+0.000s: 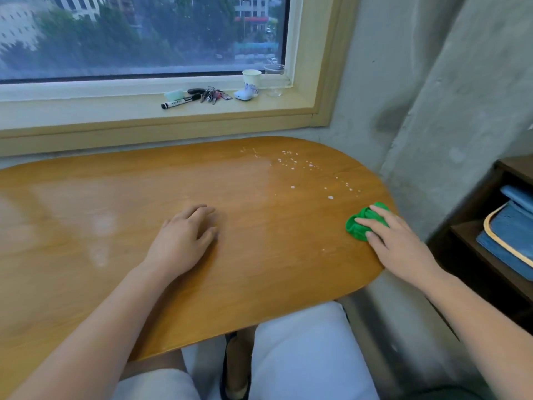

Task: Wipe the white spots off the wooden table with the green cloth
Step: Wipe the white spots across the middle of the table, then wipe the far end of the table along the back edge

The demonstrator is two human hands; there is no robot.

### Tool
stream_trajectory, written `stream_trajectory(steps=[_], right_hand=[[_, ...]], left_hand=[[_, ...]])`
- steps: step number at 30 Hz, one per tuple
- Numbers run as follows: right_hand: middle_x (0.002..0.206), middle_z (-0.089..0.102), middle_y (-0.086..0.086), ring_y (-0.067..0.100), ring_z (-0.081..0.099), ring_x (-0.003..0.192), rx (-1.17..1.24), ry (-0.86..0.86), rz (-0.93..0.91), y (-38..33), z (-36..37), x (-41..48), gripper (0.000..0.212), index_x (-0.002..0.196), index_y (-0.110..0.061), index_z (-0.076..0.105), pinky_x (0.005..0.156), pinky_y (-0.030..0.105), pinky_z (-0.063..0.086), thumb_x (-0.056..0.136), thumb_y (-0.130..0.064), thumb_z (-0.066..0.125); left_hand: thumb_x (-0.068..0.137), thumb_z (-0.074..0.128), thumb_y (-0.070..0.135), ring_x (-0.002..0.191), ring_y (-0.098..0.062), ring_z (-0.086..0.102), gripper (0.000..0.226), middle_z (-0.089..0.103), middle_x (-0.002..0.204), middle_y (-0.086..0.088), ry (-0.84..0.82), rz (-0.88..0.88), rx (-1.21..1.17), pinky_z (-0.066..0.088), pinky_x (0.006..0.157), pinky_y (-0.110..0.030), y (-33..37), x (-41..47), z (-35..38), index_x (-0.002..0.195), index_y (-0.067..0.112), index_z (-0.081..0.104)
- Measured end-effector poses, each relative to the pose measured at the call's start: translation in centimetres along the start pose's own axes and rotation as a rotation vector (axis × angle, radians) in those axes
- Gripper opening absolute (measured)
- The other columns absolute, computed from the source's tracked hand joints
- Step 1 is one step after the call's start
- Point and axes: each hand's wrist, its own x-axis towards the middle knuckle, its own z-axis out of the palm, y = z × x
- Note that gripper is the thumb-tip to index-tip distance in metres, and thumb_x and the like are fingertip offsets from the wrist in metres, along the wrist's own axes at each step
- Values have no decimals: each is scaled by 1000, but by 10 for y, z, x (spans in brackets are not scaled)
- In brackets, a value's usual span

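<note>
The right hand (395,241) presses down on the bunched green cloth (357,226), fingers spread over it at the wooden table (259,269)'s right edge; the left hand (184,241) lies flat and empty on the wood, well apart. The white spots (300,164) scatter beyond the right hand's fingertips, toward the window. A sweep outward could drag the cloth off the edge; a bunched cloth may smear rather than lift the spots.

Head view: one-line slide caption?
Right hand presses the green cloth on the wooden table, near white spots; left hand rests flat.
</note>
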Motion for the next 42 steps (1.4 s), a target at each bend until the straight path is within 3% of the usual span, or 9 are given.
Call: stream_trajectory(steps=[7, 11, 16, 21, 24, 27, 34, 38, 42], right_hand=[[176, 23, -9, 34, 22, 161, -74, 26, 84, -68, 19, -24, 47, 156, -44, 48, 122, 53, 35, 111, -34, 42], [177, 21, -10, 34, 21, 162, -66, -18, -129, -159, 34, -64, 49, 158, -42, 47, 126, 51, 32, 110, -34, 43], [178, 18, -4, 33, 8, 165, -24, -111, -455, -243, 51, -99, 51, 160, -39, 45, 130, 47, 3, 109, -37, 39], [177, 23, -5, 28, 10, 164, 73, -196, -629, -241, 50, -89, 45, 157, -40, 47, 131, 47, 14, 113, -35, 37], [178, 7, -18, 21, 4, 165, 53, -276, -539, -210, 35, -64, 48, 160, -53, 32, 132, 49, 11, 114, -44, 33], [176, 1, -26, 18, 6, 165, -4, -238, -374, -155, 21, -26, 49, 160, -58, 29, 130, 55, 20, 112, -49, 33], [175, 27, -5, 29, 26, 159, 43, -24, 35, -11, -6, 63, 43, 155, -43, 50, 126, 55, 27, 113, -39, 43], [172, 33, 0, 32, 29, 156, 89, 51, 152, -4, 1, 88, 42, 152, -38, 55, 124, 56, 31, 111, -33, 45], [175, 25, -4, 31, 21, 161, 26, 28, 166, -57, 15, 92, 46, 156, -41, 50, 121, 56, 33, 111, -34, 40]], left_hand=[[105, 50, 52, 132, -27, 57, 52, 45, 161, 11, -19, -52, -15, 49, 107, -56, -9, -2, 2, 154, 35, 46], [105, 50, 54, 132, -27, 57, 52, 45, 161, 11, -30, -69, -14, 49, 108, -59, -15, -3, 1, 154, 36, 46], [103, 53, 51, 132, -29, 57, 51, 50, 158, 7, -15, -48, 9, 49, 107, -54, -17, -1, 3, 151, 34, 51], [103, 50, 54, 133, -26, 57, 50, 51, 157, 10, 2, -25, 0, 48, 107, -52, -22, 0, 10, 149, 34, 53], [104, 45, 56, 137, -23, 54, 51, 48, 159, 12, 5, -14, 8, 45, 111, -52, -25, 1, 12, 150, 36, 53], [106, 41, 56, 139, -21, 51, 51, 44, 162, 14, 21, -18, 34, 38, 115, -48, -26, 0, 18, 153, 36, 50], [106, 40, 55, 139, -19, 52, 51, 45, 161, 14, 57, -28, 25, 36, 117, -47, -29, 0, 24, 153, 38, 51], [106, 41, 55, 139, -18, 52, 51, 45, 161, 15, 54, -29, 20, 37, 115, -46, -30, 0, 24, 153, 38, 51], [106, 41, 55, 140, -18, 50, 51, 43, 163, 15, 42, -44, 20, 36, 116, -45, -30, 0, 23, 154, 39, 49]])
